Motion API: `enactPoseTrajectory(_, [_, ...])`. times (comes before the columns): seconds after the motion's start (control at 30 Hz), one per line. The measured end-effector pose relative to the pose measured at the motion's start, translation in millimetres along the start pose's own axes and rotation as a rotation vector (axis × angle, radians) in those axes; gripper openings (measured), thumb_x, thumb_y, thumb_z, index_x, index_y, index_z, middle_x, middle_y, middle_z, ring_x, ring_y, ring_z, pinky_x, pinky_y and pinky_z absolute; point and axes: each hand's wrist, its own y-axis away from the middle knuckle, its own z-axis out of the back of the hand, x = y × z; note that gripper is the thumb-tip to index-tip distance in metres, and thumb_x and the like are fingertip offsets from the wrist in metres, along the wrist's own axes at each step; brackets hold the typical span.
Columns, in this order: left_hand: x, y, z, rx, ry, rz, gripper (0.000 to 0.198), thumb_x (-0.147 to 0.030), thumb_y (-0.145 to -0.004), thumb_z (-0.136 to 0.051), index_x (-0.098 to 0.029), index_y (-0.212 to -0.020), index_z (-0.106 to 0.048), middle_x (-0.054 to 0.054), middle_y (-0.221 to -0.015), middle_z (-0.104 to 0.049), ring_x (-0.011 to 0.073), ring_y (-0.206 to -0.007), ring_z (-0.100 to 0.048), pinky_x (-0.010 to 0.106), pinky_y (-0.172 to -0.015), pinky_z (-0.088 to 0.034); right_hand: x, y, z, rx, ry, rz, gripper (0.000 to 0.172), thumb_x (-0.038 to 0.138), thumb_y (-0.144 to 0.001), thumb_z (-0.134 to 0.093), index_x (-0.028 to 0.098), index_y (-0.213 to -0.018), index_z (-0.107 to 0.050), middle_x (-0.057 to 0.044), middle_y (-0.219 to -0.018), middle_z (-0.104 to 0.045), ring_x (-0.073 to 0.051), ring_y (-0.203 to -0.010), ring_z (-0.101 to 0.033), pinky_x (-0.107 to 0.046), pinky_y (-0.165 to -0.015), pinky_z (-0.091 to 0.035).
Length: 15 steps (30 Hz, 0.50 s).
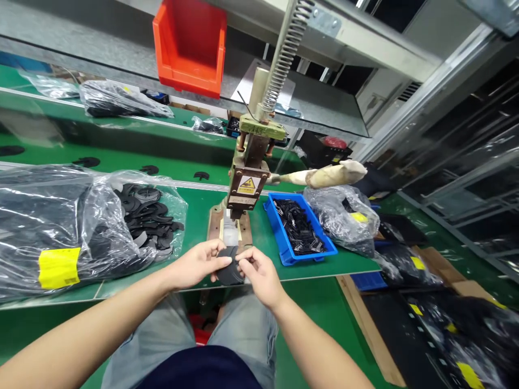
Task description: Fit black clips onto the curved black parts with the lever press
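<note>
A flat, rounded black plastic part (230, 273) is held just in front of the hand press (248, 186), over the table's front edge. My left hand (203, 263) is closed on its left side, thumb on top. On the right, the fingers of my right hand (257, 270) pinch the part's upper right edge; whether a small piece is between them I cannot make out. Past the fingertips lies the press base (214, 224) with a pale block on it. A blue tray (284, 248) of small black clips (295, 224) stands to the right of the press.
A plastic bag (52, 210) of black rounded parts (150, 216) lies left. The press lever (336, 174) sticks out right, above another bag (344, 216). Several black parts lie on the green strip (174, 162) behind. An orange bin (190, 48) sits on the shelf above.
</note>
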Motion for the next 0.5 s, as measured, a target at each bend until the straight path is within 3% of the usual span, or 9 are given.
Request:
enactPoseTrajectory(0.1, [19,-2,15.0,-0.078,-0.119,-0.024,0.039,-0.060,-0.092,-0.068,-0.022,-0.090,-0.058,-0.002,-0.078,-0.060,0.0144,-0.064,-0.058,0.028,-0.063,-0.050,-7,-8,6,-0.012,-0.019,-0.100,0.033,0.051,-0.099,-0.055,0.020,-0.093,-0.067,0.002,-0.069,-0.065,-0.011,-0.060,-0.058,-0.025,-0.058,-0.048])
enactPoseTrajectory(0.27, [54,9,46.0,-0.371,-0.627,-0.081,0.033,-0.053,-0.098,-0.059,-0.023,-0.083,-0.063,0.000,-0.075,-0.064,0.0193,-0.070,-0.059,0.029,-0.066,-0.042,-23,-34,36,-0.049,0.029,-0.212,0.042,0.060,-0.094,-0.058,0.020,-0.083,-0.061,0.002,-0.066,-0.062,-0.011,-0.059,-0.054,-0.025,-0.055,-0.045])
enactPoseTrajectory(0.5, [83,21,46.3,-0.254,-1.117,-0.315,0.028,-0.038,-0.106,-0.048,-0.023,-0.086,-0.061,0.004,-0.081,-0.066,0.0237,-0.078,-0.061,0.036,-0.075,-0.041,-60,-104,82,-0.126,0.284,-0.288,0.046,0.066,-0.089,-0.056,0.021,-0.081,-0.060,0.001,-0.064,-0.060,-0.014,-0.057,-0.053,-0.028,-0.056,-0.044])
